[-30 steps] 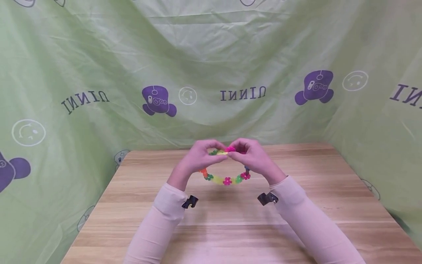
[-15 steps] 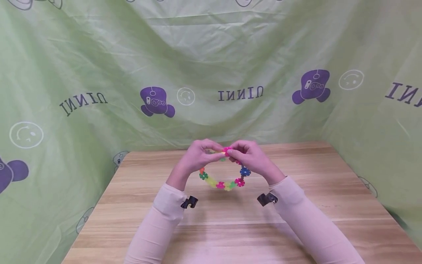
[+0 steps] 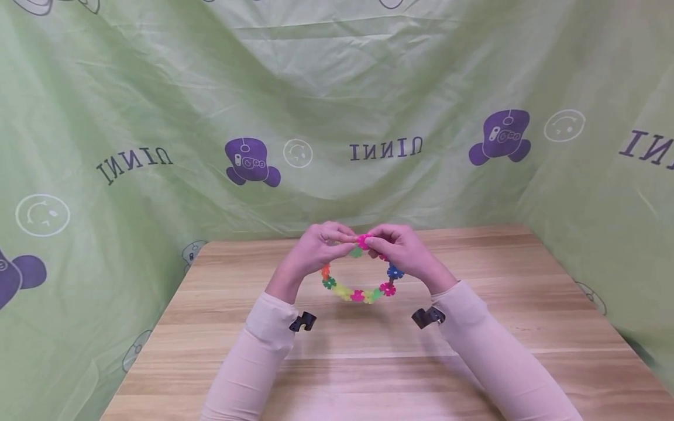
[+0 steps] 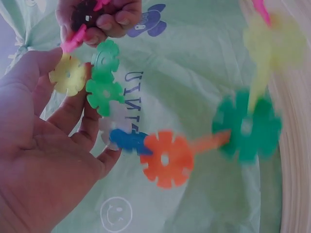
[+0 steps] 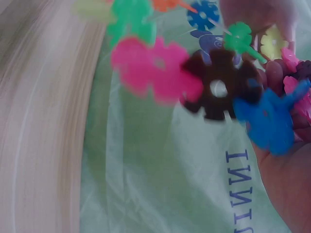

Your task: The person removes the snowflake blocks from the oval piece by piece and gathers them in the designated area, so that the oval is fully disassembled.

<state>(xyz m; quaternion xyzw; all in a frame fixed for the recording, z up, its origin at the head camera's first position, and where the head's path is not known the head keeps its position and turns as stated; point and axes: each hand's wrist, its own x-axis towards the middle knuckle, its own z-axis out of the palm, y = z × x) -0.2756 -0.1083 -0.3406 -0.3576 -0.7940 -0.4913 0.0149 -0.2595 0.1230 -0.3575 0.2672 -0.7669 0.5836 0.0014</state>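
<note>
A ring of interlocking snowflake discs in several colours hangs above the table from both hands. At its far side, my left hand pinches a yellow disc between thumb and fingers. Green discs run down beside those fingers, followed by a blue one and an orange disc. My right hand grips a bright pink disc right beside the left fingertips. A dark brown disc also sits in the right fingers. In the right wrist view, a blue disc partly covers that hand.
Under the hands is a wood-grain table. Green printed cloth hangs behind it and along both sides. Each sleeve cuff carries a black wrist mount, close over the table.
The ring's near side has swung slightly lower and nearer, showing more of the blue disc. The pink disc has shifted a little left; the yellow strip between the hands is now covered by fingers.
</note>
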